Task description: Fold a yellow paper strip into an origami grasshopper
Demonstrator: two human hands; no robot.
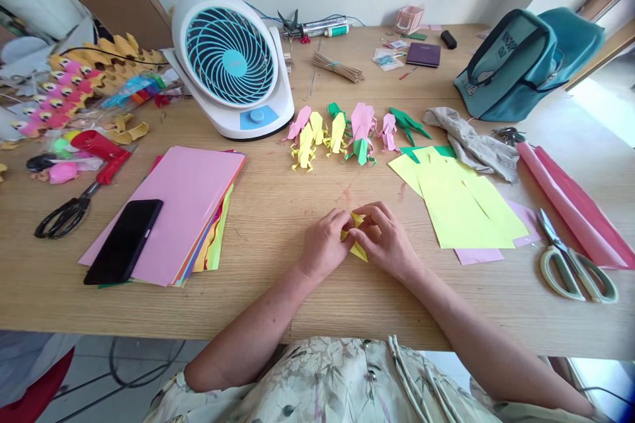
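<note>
Pinching a small yellow paper fold [358,244] between them, the left hand [325,244] and right hand [387,241] meet at the near middle of the desk [278,211]; the fingers of both are closed on the paper, which rests low against the wood.

Risks, as I judge them: the piece is small and mostly hidden under the fingers, so a crease could land off-line or the thin paper could tear at a point. The desk fan [233,63] faces this way from the far left; if running, its draught could lift the loose yellow sheets [461,201] on the right.

Counted: one fold in hand; about seven finished paper insects [354,129] in a row beyond it, though they overlap and the count is unsure; two pairs of scissors, black-handled [64,215] on the left and pale-handled [575,264] on the right; one black phone [124,241] lying on one stack of coloured paper [188,205]; one teal bag [520,63] at far right.
</note>
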